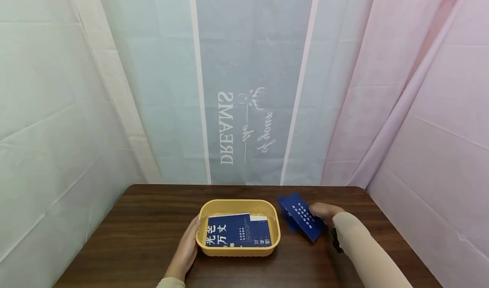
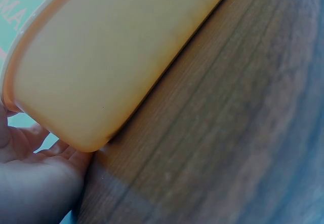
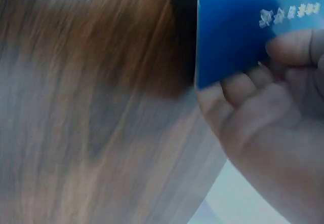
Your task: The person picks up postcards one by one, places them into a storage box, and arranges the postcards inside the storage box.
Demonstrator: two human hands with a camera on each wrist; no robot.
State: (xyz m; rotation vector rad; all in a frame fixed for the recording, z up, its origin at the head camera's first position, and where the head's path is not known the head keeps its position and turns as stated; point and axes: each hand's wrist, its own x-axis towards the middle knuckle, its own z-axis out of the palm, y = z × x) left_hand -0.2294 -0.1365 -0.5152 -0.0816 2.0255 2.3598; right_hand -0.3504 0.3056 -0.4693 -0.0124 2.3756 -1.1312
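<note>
A yellow plastic basin [image 1: 240,251] stands on the table with blue printed cards [image 1: 229,230] lying inside it. My left hand [image 1: 188,244] rests along the outside of its left end. From the left wrist view, the fingers of that hand [image 2: 40,168] lie against the basin's wall [image 2: 101,67] near its bottom corner. To the right of the basin, my right hand [image 1: 324,211] pinches a blue card [image 1: 303,216] with white lettering between thumb and fingers. Another blue card [image 1: 293,226] shows partly beneath it. Up close, the held card [image 3: 233,31] looks thin and flat.
The dark wooden table [image 1: 153,220] has its far edge against a hanging blue-grey cloth [image 1: 252,46] with white lettering. Pale cloth walls [image 1: 49,122] rise at both sides. A dark band [image 1: 336,240] circles the right wrist.
</note>
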